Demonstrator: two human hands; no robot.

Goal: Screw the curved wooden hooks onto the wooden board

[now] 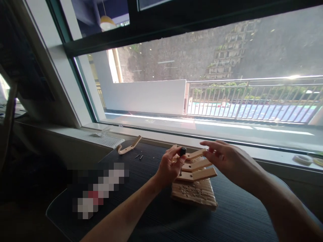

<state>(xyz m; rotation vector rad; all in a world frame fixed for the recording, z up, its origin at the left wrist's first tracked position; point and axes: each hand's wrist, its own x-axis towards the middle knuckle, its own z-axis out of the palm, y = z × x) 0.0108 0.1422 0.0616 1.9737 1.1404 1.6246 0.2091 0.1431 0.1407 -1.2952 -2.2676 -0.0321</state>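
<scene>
My left hand (170,166) is closed around a black-handled screwdriver (183,151). Its thin shaft points down at the nearest of several pale wooden hooks (204,174). These hooks lie side by side across a wooden board (194,198) wrapped in clear plastic, which has many small dark holes or bits on its near part. At the raised end of the farthest hook (196,154), my right hand (219,154) hovers with fingers apart; whether a fingertip touches the wood I cannot tell. Dark screws show in the hooks.
On the dark table (141,215), another wooden hook (130,147) lies at the far left, with a few loose screws (139,155) beside it. A blurred-out pale object (101,188) is at the left. Tape rolls (302,160) rest on the sill to the right, below the large window.
</scene>
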